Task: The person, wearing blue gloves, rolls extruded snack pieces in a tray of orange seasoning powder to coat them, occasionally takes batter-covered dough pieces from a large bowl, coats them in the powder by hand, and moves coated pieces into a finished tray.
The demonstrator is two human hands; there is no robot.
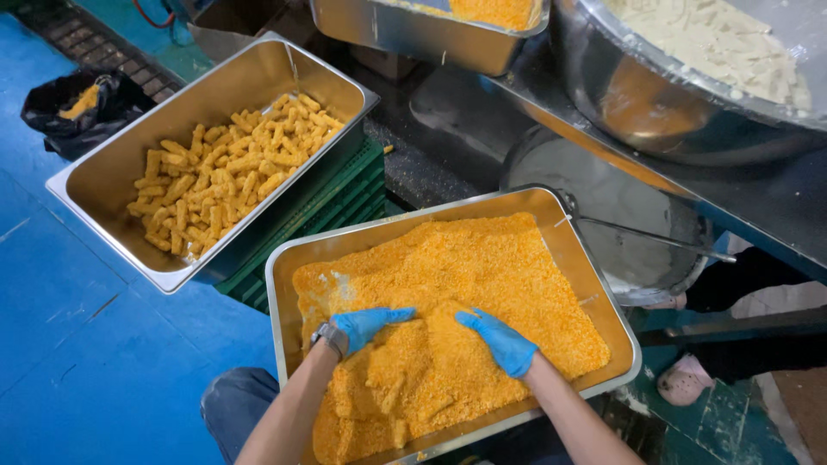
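- Hands, both in blue gloves, lie palm-down in the orange breadcrumbs [482,267] at lower centre of the frame.
- Left hand [366,325]: fingers spread flat, pointing right, pressed onto a mound of crumbs; grips nothing that can be seen. Watch [330,337] on its wrist.
- Right hand [504,342]: fingers together, flat, pointing upper left, resting on the same mound; nothing seen clasped under it.
- The two hands are near each other but apart, a ridge of crumbs between them.
- Crumbs fill a rectangular steel pan [594,293], lower centre; coated lumps show below the left hand.
- Second steel pan [112,172], upper left, holds breaded sticks [228,172] heaped toward its right end; it rests on a green plastic crate [332,202].
- Large steel bowl [655,103], upper right, holds pale uncoated strips [715,43].
- Black bag [82,108] at far left on the blue floor [86,362].
- Third pan [413,34] with crumbs at top centre.
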